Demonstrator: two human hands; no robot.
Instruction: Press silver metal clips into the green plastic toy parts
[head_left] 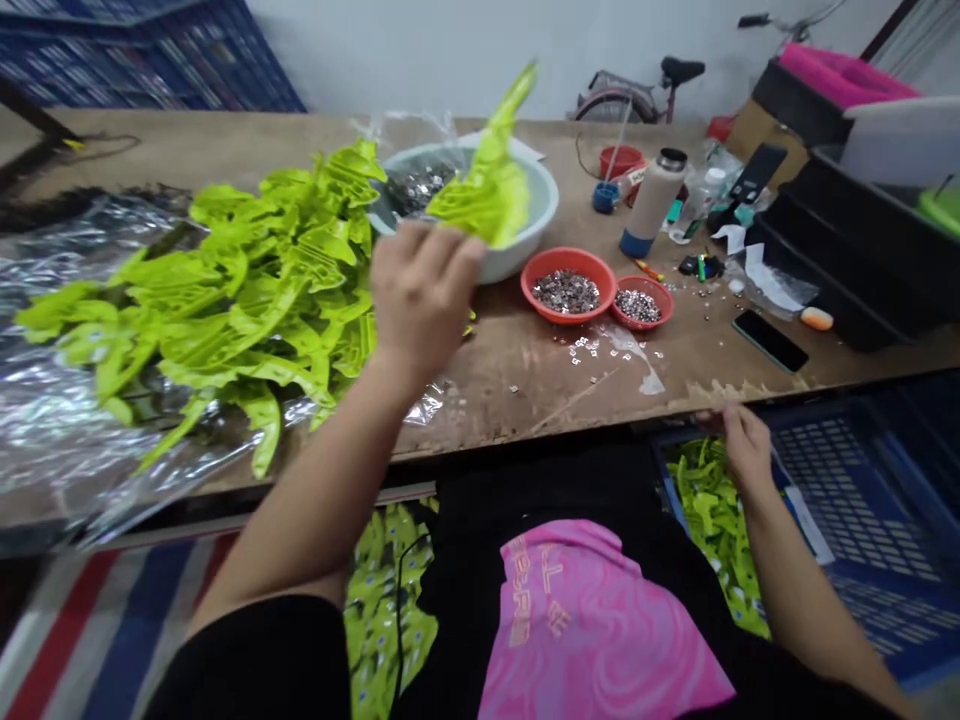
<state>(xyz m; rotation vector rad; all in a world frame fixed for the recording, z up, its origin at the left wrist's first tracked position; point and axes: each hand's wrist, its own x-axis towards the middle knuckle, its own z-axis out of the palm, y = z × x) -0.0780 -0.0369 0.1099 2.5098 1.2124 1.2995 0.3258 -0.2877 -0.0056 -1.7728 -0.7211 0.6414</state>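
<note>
Tabletop (480, 400) beneath, green piece (489, 190) projects from left grip (424, 290).

Your left hand (427, 290) covers the near end of the yellow-green piece (491, 185), which is blurred. You can't tell whether your right hand (748, 450) pinches anything. The metal bits (637, 306) on the right are too small to make out. The table (480, 400) hides the far bicycle's (682, 70) lower part; the left edge cuts off the striped fabric (142, 600).

Head-worn view, facing forward, down over table (491, 395)
</note>
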